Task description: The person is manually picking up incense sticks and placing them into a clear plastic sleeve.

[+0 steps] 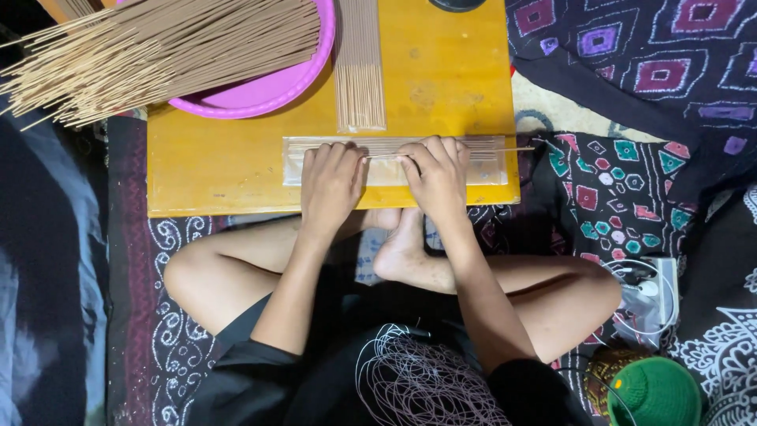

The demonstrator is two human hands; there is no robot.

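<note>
Seen from the head camera, both hands rest on a long clear plastic sleeve (pixel 394 160) lying flat across the near edge of a low yellow table (pixel 236 181). The left hand (pixel 331 180) lies palm down on the sleeve with fingers together, pressing it flat. The right hand (pixel 438 175) curls its fingertips on a thin row of incense sticks (pixel 481 147) at the sleeve's upper edge, seemingly pinching them, though the exact hold is hidden under the knuckles. One stick end juts past the sleeve toward the right.

These sticks look very light, thin and stiff yet easy to snap, so they are best held as a bunch near the middle rather than by single tips. The sleeve looks slick and limp, and likely needs a flat palm to stay put.

A pink plastic basin (pixel 268 91) at the table's far left holds a big loose sheaf of sticks (pixel 158 51) fanning out over its rim. Beside it, a neat aligned bundle (pixel 360 71) lies directly on the table. A green knitted item (pixel 654 392) sits on the patterned floor cloth.
</note>
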